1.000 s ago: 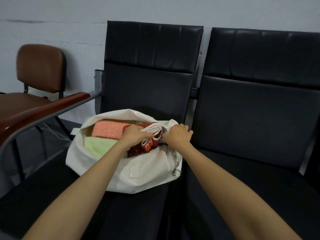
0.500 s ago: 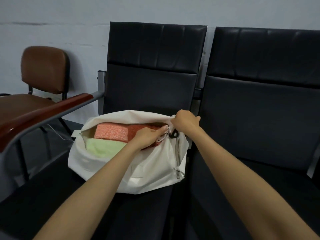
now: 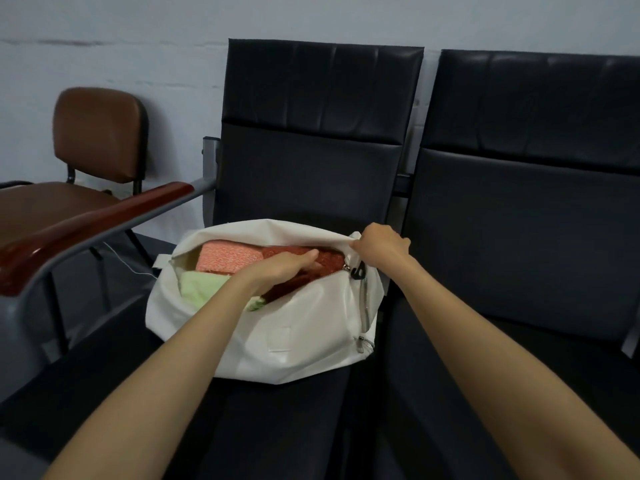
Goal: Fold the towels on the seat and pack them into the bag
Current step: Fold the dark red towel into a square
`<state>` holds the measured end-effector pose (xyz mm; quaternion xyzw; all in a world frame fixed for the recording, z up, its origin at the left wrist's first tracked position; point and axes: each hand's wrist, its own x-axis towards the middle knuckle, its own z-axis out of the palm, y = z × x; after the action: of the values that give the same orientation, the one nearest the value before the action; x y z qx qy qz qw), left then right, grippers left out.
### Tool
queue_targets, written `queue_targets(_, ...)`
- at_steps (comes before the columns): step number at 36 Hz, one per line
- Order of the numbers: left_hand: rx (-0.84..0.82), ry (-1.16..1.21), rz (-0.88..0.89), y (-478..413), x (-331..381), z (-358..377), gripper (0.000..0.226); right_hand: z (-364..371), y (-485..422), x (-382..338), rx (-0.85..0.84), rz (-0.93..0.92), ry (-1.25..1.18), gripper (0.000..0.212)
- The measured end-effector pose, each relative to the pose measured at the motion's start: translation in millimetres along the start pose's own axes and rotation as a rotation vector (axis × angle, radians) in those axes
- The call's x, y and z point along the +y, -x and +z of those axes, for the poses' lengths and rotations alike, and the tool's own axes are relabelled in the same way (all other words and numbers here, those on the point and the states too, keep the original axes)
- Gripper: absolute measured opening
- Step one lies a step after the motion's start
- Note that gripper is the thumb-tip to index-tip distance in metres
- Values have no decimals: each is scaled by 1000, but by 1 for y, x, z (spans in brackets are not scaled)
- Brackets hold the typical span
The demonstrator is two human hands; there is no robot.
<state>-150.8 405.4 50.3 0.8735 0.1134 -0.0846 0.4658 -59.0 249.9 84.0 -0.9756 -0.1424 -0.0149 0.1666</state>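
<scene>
A white bag (image 3: 298, 334) lies open on the left black seat (image 3: 277, 427). Inside it sit a folded pink towel (image 3: 225, 259), a dark red towel (image 3: 325, 263) and a light green towel (image 3: 202, 289). My left hand (image 3: 282, 268) reaches into the opening and rests on the dark red towel, fingers laid flat over it. My right hand (image 3: 379, 245) pinches the bag's upper rim at its right end and holds it up, just above a black zip pull (image 3: 358, 271).
The right black seat (image 3: 519, 375) beside the bag holds nothing. A red-brown armrest (image 3: 86, 233) on a grey metal frame runs along the left. A brown chair (image 3: 97, 140) stands behind it by the pale wall.
The white straps that my left hand held are out of sight. My left hand now lies flat on the red towel. My right hand has lifted the bag's rim up and to the right.
</scene>
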Motion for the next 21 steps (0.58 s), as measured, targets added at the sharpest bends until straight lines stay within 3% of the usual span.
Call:
queue_targets(2, 107, -114, 86, 9, -9, -2, 47, 4, 2, -2, -4, 2, 2, 29)
queue_targets(6, 573, -275, 214, 4, -36, -3, 22, 1, 2, -6, 1, -4, -12, 28)
queue_targets(8, 704, -255, 147, -1, -46, -5, 33, 0, 2, -8, 17, -30, -13, 27)
queue_targets(12, 587, -60, 99, -11, -58, -3, 53, 4, 9, -8, 43, -100, 29, 18)
queue_targets(15, 531, 102, 125, -19, -59, 1, 54, 13, 14, -2, 40, -194, 21, 43)
queue_targets(21, 556, 109, 85, -23, -58, 4, 55, 42, 26, 15, 0, -271, 125, 37)
